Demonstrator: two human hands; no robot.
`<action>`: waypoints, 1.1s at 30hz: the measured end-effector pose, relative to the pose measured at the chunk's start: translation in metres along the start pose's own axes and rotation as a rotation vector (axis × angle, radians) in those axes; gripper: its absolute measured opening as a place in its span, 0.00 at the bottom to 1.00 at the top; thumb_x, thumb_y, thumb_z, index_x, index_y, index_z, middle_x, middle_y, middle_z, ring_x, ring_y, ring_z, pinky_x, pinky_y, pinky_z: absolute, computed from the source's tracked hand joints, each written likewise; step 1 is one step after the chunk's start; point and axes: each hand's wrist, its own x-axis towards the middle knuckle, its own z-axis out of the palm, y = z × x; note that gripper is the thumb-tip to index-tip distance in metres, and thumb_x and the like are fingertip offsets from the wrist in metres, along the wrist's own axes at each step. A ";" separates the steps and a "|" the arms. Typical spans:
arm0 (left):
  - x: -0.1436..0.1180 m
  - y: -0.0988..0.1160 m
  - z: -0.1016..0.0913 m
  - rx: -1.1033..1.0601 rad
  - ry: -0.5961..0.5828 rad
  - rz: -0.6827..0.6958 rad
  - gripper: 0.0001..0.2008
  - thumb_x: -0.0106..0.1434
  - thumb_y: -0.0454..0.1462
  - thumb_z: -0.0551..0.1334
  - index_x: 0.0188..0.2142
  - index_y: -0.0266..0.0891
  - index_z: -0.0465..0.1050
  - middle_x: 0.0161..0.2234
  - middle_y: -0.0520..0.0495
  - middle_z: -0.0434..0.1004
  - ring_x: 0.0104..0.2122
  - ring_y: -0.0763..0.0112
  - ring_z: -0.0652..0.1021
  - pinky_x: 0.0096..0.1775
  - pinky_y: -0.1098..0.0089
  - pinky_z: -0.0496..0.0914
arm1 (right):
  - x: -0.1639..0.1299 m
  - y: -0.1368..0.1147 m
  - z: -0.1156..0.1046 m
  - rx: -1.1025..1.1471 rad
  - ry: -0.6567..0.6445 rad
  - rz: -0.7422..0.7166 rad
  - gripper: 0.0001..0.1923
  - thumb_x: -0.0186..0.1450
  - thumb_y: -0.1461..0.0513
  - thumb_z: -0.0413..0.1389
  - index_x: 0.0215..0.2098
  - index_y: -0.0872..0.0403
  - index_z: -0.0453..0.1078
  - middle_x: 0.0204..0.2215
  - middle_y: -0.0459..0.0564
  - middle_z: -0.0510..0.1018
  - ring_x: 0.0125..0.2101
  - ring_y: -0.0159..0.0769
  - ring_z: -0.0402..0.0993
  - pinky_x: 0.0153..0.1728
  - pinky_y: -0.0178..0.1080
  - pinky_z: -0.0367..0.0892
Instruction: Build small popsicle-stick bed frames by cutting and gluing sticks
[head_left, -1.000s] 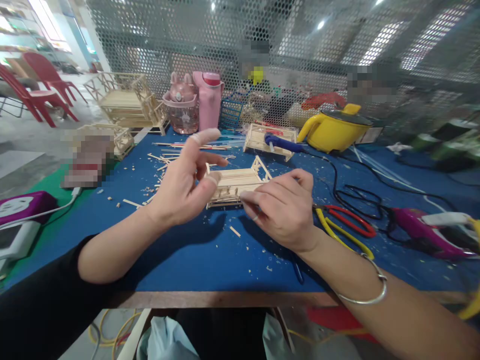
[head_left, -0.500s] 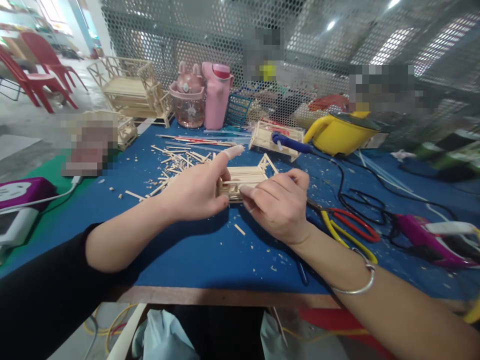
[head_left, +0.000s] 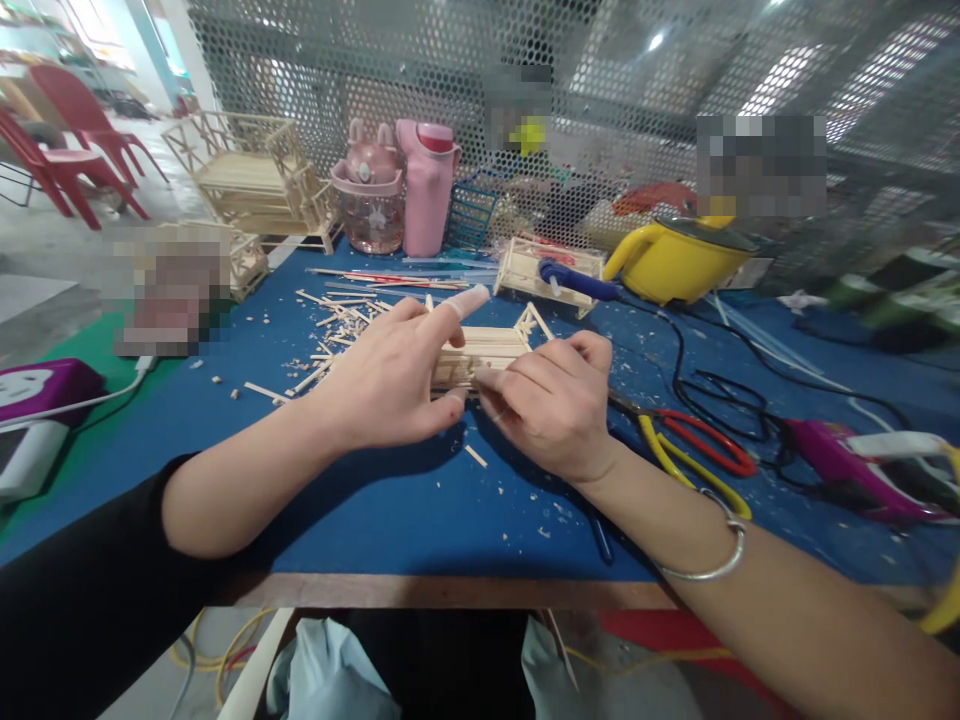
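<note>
A small model made of thin wooden sticks (head_left: 491,340) lies on the blue tabletop between my hands, with an upright triangular frame at its far right corner. My left hand (head_left: 397,375) holds its left end, thumb at the near side and the other fingers over the top and behind. A white wrapping covers one of the left fingers, which points outward. My right hand (head_left: 559,400) is closed, its pinched fingertips against the model's near edge; whether a small loose piece is between them is hidden. A short loose stick (head_left: 475,456) lies just in front.
Cut sticks (head_left: 341,325) are scattered left of the model. A blue glue gun (head_left: 577,280) rests on another stick model (head_left: 517,268). Red-and-yellow-handled pliers (head_left: 690,450) lie at right, near black cables. Behind stand a yellow pot (head_left: 675,262), pink bottles (head_left: 429,190) and a larger stick model (head_left: 247,175).
Both hands stay at the model with almost the same grip. My left thumb and fingers have shifted slightly along its near side. The whole view has moved a little.
</note>
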 end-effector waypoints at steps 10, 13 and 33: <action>0.001 0.003 0.004 0.036 0.064 -0.037 0.39 0.52 0.36 0.59 0.63 0.39 0.50 0.49 0.45 0.75 0.49 0.55 0.67 0.53 0.52 0.58 | -0.002 -0.001 -0.005 0.099 0.005 0.039 0.03 0.59 0.64 0.55 0.33 0.52 0.68 0.22 0.43 0.74 0.27 0.34 0.65 0.36 0.45 0.54; 0.000 0.002 0.004 0.030 0.062 -0.022 0.39 0.53 0.37 0.59 0.64 0.42 0.47 0.50 0.46 0.73 0.53 0.55 0.65 0.59 0.46 0.49 | -0.002 0.003 -0.009 0.177 0.067 0.124 0.09 0.56 0.67 0.53 0.36 0.51 0.65 0.24 0.43 0.72 0.26 0.35 0.65 0.36 0.45 0.57; 0.014 0.001 0.010 -0.110 0.008 -0.067 0.41 0.53 0.33 0.59 0.65 0.37 0.43 0.40 0.45 0.76 0.41 0.62 0.76 0.48 0.56 0.68 | 0.002 0.020 -0.005 0.647 -0.336 0.570 0.34 0.51 0.69 0.51 0.57 0.54 0.58 0.37 0.50 0.76 0.36 0.41 0.71 0.40 0.47 0.66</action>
